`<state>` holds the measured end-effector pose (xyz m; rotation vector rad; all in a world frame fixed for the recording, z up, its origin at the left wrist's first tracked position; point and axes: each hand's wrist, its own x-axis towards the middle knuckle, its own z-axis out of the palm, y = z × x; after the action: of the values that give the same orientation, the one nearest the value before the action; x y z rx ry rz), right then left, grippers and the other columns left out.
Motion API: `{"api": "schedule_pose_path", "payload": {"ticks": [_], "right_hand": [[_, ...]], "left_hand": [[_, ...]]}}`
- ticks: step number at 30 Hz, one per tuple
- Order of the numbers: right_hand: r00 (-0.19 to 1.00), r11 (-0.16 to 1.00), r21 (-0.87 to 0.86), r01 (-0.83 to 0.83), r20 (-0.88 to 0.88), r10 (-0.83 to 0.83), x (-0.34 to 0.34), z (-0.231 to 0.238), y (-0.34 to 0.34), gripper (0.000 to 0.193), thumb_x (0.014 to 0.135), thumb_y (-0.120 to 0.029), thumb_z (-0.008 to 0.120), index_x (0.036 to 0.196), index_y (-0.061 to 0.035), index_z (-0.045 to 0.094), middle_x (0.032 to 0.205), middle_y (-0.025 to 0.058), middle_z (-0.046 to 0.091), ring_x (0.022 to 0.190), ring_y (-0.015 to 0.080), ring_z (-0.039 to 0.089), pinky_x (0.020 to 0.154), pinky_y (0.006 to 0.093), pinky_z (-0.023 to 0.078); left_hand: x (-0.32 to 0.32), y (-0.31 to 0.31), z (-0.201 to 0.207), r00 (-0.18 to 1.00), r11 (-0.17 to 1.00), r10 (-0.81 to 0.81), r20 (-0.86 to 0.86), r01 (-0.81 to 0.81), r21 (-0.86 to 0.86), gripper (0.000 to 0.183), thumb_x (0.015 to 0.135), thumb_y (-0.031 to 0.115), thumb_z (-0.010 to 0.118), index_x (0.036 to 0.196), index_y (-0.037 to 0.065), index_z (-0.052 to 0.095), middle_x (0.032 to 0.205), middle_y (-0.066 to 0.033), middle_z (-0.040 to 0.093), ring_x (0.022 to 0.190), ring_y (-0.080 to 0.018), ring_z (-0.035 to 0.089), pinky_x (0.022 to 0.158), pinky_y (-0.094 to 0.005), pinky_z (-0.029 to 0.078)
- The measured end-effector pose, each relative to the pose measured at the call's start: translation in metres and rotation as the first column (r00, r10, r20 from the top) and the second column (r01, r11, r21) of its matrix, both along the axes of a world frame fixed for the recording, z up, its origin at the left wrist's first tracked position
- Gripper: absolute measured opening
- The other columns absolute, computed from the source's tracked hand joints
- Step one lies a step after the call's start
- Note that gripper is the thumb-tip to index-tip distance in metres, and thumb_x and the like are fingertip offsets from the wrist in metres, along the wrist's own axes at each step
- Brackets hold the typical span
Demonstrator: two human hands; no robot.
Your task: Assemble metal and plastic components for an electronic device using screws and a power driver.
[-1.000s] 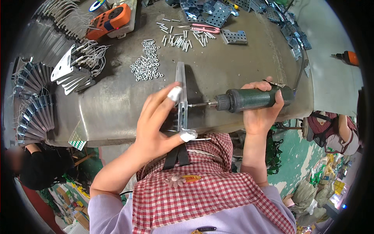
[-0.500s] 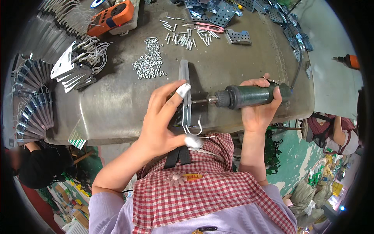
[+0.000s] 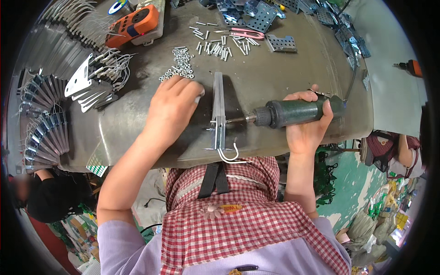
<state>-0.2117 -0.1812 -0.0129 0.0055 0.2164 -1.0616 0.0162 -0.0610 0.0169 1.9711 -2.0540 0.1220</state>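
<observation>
My left hand reaches over the near edge of a pile of small metal nuts. Its fingers are curled, the tips mostly hidden, and whatever they hold cannot be seen. White tape covers a fingertip on it. In my right hand lies a dark green electric screwdriver, held level with its bit pointing left. The bit meets the side of a narrow metal bar lying on the table. Two screw ends stick out on the bar's left side. White wires curl from its near end.
Loose screws, pink-handled snips and perforated metal plates lie at the back. Stacks of wired metal bars fill the left side. An orange device stands back left. Another person sits at lower left.
My left hand has let go of the metal bar and moved left and away from me to the nuts. The screwdriver in my right hand stays nearly in place against the bar.
</observation>
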Motion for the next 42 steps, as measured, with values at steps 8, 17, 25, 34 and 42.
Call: {"api": "schedule_pose_path", "payload": {"ticks": [8, 17, 25, 34, 42], "right_hand": [[1.000, 1.000, -0.011, -0.008, 0.009, 0.008, 0.001, 0.000, 0.000, 0.035, 0.078, -0.021, 0.060, 0.107, -0.0066, 0.046, 0.085, 0.0022, 0.051, 0.085, 0.0165, 0.050, 0.088, 0.0370, 0.037], [1.000, 0.999, -0.040, 0.011, -0.007, -0.011, 0.003, 0.008, 0.000, 0.033, 0.077, -0.019, 0.061, 0.103, -0.0068, 0.047, 0.083, 0.0023, 0.051, 0.084, 0.0167, 0.050, 0.088, 0.0378, 0.037], [0.999, 1.000, -0.021, 0.021, -0.029, -0.021, 0.000, 0.005, 0.000, 0.034, 0.077, -0.019, 0.061, 0.105, -0.0060, 0.046, 0.084, 0.0025, 0.051, 0.084, 0.0172, 0.050, 0.089, 0.0388, 0.036], [1.000, 1.000, 0.026, 0.015, -0.011, -0.014, -0.003, 0.000, -0.001, 0.037, 0.076, -0.019, 0.062, 0.106, -0.0049, 0.046, 0.085, 0.0038, 0.051, 0.084, 0.0177, 0.051, 0.088, 0.0388, 0.035], [0.999, 1.000, 0.012, 0.020, -0.028, -0.020, -0.002, 0.002, 0.000, 0.037, 0.076, -0.019, 0.062, 0.107, -0.0054, 0.046, 0.085, 0.0035, 0.051, 0.084, 0.0170, 0.051, 0.088, 0.0374, 0.036]], "left_hand": [[-0.026, 0.033, 0.003, -0.298, 0.976, 0.154, -0.942, -0.104, 0.192, 0.019, 0.076, -0.002, 0.061, 0.088, 0.005, 0.049, 0.087, -0.0089, 0.059, 0.077, -0.0154, 0.056, 0.069, -0.0284, 0.046], [-0.018, 0.027, 0.002, -0.416, 0.968, 0.232, -0.879, 0.006, 0.253, 0.019, 0.078, 0.001, 0.062, 0.093, 0.005, 0.050, 0.087, -0.0077, 0.060, 0.074, -0.0145, 0.056, 0.066, -0.0258, 0.046], [-0.023, 0.031, -0.008, -0.663, 0.964, 0.240, -0.709, 0.078, 0.253, 0.017, 0.081, 0.002, 0.059, 0.095, 0.006, 0.050, 0.093, -0.0075, 0.060, 0.085, -0.0161, 0.060, 0.076, -0.0266, 0.050], [-0.044, 0.034, -0.010, 0.085, 0.984, 0.050, -0.995, -0.176, 0.034, 0.022, 0.078, 0.001, 0.063, 0.098, 0.002, 0.055, 0.093, -0.0047, 0.059, 0.087, -0.0151, 0.058, 0.075, -0.0255, 0.049], [-0.041, 0.036, -0.010, 0.535, 0.960, 0.153, -0.831, -0.279, -0.003, 0.018, 0.070, 0.001, 0.068, 0.087, 0.002, 0.061, 0.082, -0.0092, 0.063, 0.073, -0.0202, 0.061, 0.064, -0.0272, 0.048]]}}
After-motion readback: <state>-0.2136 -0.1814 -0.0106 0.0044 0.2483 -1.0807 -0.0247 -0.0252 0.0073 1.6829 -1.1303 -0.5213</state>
